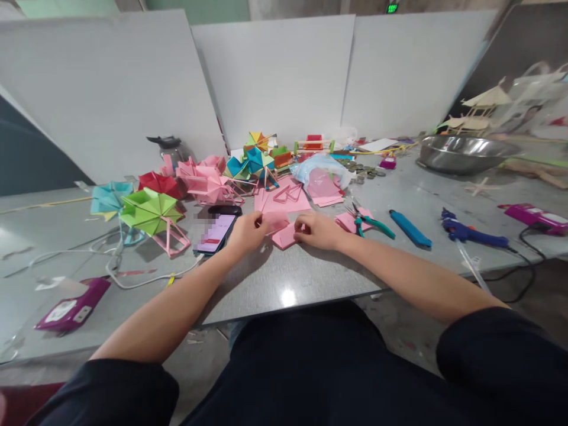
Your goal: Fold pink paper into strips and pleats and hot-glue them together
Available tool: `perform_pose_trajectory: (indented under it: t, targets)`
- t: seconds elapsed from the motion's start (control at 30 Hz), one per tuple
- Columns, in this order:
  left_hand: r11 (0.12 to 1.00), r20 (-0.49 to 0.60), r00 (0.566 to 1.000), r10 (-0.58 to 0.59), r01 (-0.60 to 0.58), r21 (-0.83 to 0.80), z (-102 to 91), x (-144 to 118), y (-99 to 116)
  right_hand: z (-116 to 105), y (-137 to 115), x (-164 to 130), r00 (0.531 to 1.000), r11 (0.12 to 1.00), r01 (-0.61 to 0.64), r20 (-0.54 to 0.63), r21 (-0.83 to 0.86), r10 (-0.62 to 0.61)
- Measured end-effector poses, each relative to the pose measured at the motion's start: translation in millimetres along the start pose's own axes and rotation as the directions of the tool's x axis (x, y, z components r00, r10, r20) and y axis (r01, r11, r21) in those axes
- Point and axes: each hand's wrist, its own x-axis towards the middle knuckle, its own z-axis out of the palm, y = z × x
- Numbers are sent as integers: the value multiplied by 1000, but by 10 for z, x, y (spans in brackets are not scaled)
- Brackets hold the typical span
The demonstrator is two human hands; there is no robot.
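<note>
Pink folded paper (284, 238) lies on the grey table in front of me, between my hands. My left hand (249, 231) has its fingers curled and pinches the raised left part of the paper. On the other side, my right hand (318, 231) is closed on the paper's right edge, thumb and fingertips together. Just beyond them is a larger pink sheet (261, 198) with a pink triangular paper frame (287, 193) on it. More folded pink paper (345, 221) lies right of my right hand, partly beneath green-handled pliers (377, 225). A lit phone (217, 232) rests beside my left wrist.
Blue utility knife (410, 229), blue glue gun (477, 234) and purple power strip (536, 219) lie right; another purple strip (73, 305) and white cable (146, 283) lie left. Folded paper models (151, 211), a plastic bag (322, 171), coins (364, 171) and a steel bowl (464, 157) stand behind.
</note>
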Motion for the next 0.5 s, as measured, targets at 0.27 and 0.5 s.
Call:
perform_pose_trajectory:
  t: [0.27,0.5]
  targets:
    - [480,228,910,-346,381,-790,108,-118,207,94,-104,-37,964,975,190,168,117,-208]
    - [559,287,906,-311,419,-716,366,-338,305,-56,-82,-24,974,926,-212,142,314,176]
